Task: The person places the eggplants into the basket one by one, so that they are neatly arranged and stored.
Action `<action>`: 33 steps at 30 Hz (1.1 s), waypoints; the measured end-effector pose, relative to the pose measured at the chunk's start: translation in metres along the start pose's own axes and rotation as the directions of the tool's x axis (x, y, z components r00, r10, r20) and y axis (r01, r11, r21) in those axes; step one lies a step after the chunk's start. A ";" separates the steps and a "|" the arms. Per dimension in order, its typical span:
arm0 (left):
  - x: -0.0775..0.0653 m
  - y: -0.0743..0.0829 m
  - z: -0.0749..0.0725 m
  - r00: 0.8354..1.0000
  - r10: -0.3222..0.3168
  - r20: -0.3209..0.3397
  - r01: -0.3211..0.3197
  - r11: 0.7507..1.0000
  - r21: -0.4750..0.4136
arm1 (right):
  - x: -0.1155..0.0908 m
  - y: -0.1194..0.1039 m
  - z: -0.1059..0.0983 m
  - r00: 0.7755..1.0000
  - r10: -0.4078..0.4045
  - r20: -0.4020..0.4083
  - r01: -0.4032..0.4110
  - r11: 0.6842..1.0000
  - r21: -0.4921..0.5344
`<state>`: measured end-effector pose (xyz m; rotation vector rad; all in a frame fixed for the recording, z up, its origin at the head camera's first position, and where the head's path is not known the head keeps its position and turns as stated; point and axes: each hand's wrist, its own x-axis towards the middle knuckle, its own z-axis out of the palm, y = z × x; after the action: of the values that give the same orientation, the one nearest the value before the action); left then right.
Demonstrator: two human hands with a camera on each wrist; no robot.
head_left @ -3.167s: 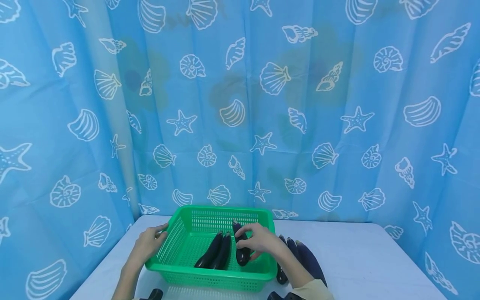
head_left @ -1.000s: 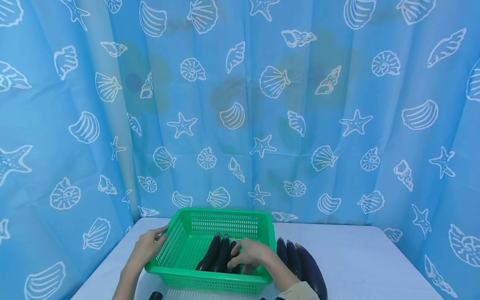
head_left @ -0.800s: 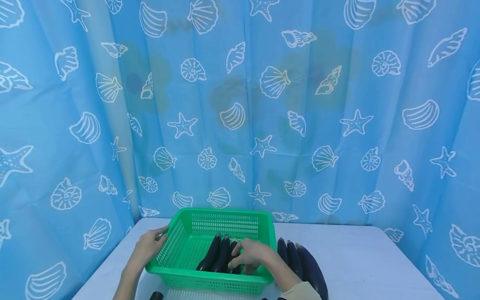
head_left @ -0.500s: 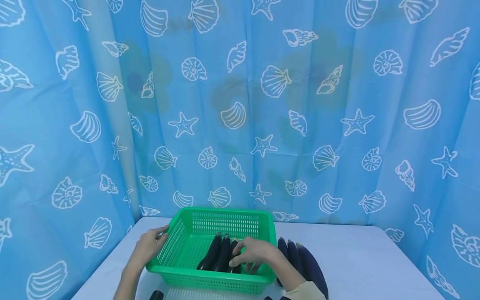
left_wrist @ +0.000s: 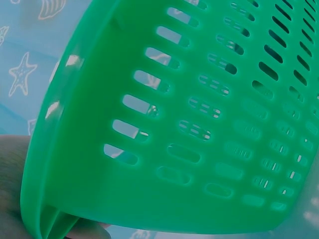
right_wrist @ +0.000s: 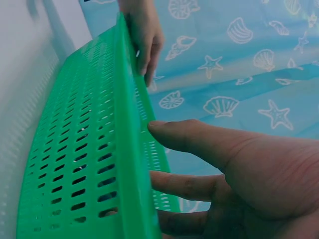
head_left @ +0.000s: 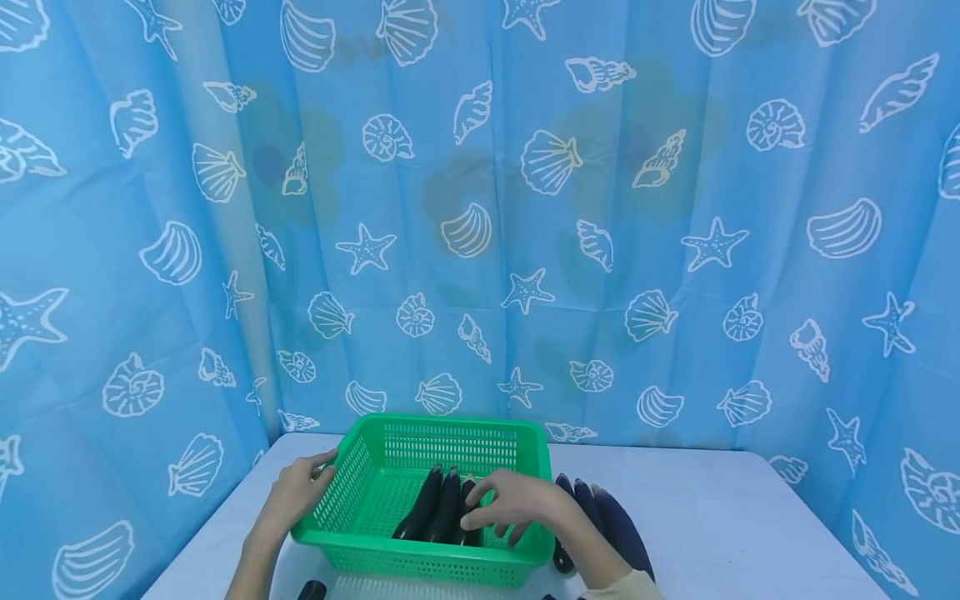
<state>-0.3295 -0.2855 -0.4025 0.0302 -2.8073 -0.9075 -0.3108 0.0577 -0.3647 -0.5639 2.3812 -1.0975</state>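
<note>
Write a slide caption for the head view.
Left hand gripping a green basket, right hand beside the three eggplants inside, three more eggplants on the white table.

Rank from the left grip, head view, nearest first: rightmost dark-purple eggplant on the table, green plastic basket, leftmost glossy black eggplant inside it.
1. Green plastic basket: held at left rim.
2. Leftmost black eggplant: inside, near middle.
3. Rightmost purple eggplant: outside, right.

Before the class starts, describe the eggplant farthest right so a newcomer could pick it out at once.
Find the green basket on the white table. Just to its right, three dark eggplants lie side by side. The outermost eggplant, farthest from the basket, looks broader than its two neighbours.
</note>
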 end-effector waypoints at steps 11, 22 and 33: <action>0.000 -0.001 0.000 1.000 0.005 -0.008 -0.005 1.000 0.003 | -0.018 -0.001 -0.009 0.999 -0.049 0.002 0.049 0.999 0.001; -0.001 0.001 -0.002 1.000 0.008 -0.003 -0.008 1.000 -0.010 | -0.032 0.008 -0.019 0.991 -0.133 -0.014 0.134 0.990 0.054; -0.002 0.001 -0.001 1.000 0.006 -0.007 -0.006 1.000 -0.018 | -0.046 0.015 -0.030 0.987 -0.146 -0.063 0.150 0.987 0.055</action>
<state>-0.3278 -0.2851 -0.4016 0.0223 -2.7907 -0.9299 -0.2930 0.1096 -0.3485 -0.7066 2.3784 -1.2609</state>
